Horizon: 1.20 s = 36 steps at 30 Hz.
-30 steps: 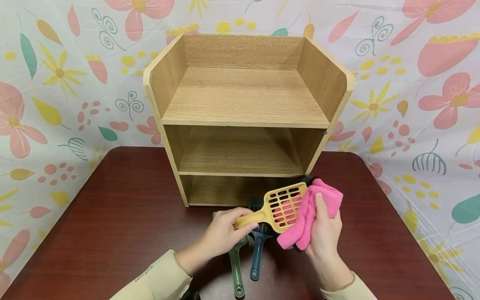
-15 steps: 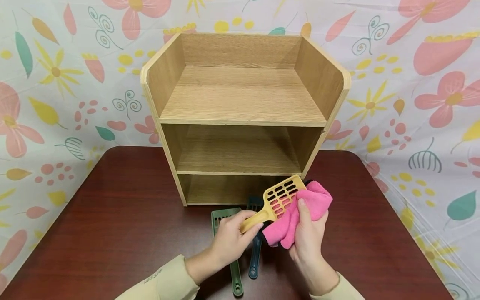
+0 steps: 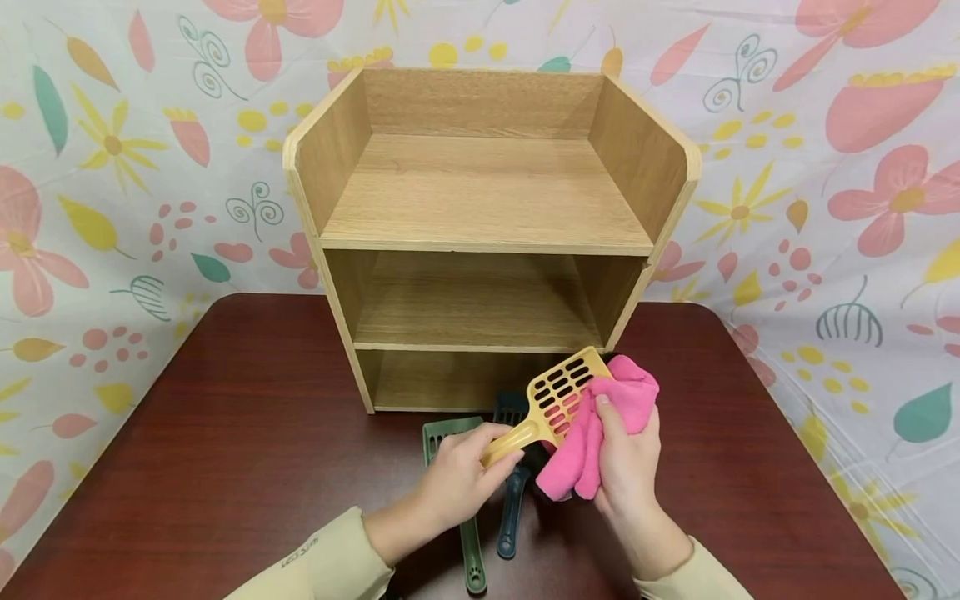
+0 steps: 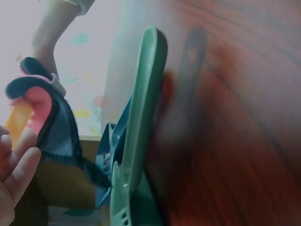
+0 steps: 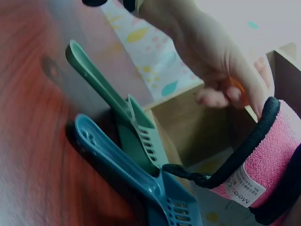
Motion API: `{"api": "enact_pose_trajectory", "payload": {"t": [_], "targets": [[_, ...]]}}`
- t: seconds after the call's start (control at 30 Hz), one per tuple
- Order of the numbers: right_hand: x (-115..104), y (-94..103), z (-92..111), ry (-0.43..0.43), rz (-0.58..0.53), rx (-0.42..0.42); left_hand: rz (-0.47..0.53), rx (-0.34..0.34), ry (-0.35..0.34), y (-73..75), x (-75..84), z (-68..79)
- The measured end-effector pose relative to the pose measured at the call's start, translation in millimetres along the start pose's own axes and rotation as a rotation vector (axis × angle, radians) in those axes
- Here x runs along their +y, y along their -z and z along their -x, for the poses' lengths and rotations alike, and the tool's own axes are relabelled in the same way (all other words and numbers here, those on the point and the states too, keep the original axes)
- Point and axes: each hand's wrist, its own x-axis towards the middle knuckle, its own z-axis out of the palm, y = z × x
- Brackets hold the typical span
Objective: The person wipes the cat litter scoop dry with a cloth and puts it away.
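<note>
My left hand [image 3: 465, 475] grips the handle of a yellow slotted litter scoop [image 3: 558, 400], its head raised toward the shelf. A pink cloth [image 3: 611, 425] with dark edging is held in my right hand [image 3: 633, 467], wrapped over the right side of the scoop's head and hiding part of the slots. In the right wrist view the cloth [image 5: 282, 150] shows a white label and a dark hanging loop. Below the hands, a green litter scoop [image 3: 472, 550] and a blue litter scoop [image 3: 512, 517] lie on the table, their heads partly hidden by my left hand and the yellow scoop.
A wooden shelf unit [image 3: 487, 192] with three levels stands at the back of the dark red-brown table [image 3: 225, 467]. Its lower front edge is just behind the heads of the scoops. A floral-patterned sheet [image 3: 810, 208] hangs behind the table.
Over the last second, both hands have shifted slightly, the yellow scoop's head tilting upward and the cloth moving left. Most recently, the cloth has slid a little along the scoop's head.
</note>
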Motion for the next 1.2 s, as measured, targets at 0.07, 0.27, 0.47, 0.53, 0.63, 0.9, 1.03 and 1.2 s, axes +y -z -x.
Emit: {"api": "enact_pose_trajectory", "payload": {"t": [0.07,0.27,0.47,0.53,0.63,0.9,1.03,1.2], "targets": [[-1.9,1.7,-2.9,0.000,0.031,0.048,-0.008,-0.014,0.020,3.1,-0.4,-0.2],[-7.1,1.2,-7.5,0.072,-0.036,0.101,0.051,-0.050,0.109,8.4,0.8,0.6],[1.5,-7.9,5.6,0.067,-0.044,0.036,0.058,0.000,0.088,1.2,1.1,0.3],[5.3,-9.3,9.4,0.070,-0.074,-0.013,0.053,0.012,0.074,-1.9,0.6,1.0],[8.9,-9.7,12.4,0.081,-0.133,-0.070,0.040,0.024,0.060,-6.0,-1.0,2.6],[9.1,-12.2,18.1,-0.003,-0.198,-0.108,-0.007,0.019,0.110,-12.5,1.5,3.2],[7.3,-14.5,23.5,-0.161,-0.184,-0.115,0.006,-0.016,0.138,-14.5,3.9,1.3],[7.3,-13.8,22.3,-0.210,-0.125,-0.124,0.015,-0.029,0.091,-14.4,3.2,-0.3]]}}
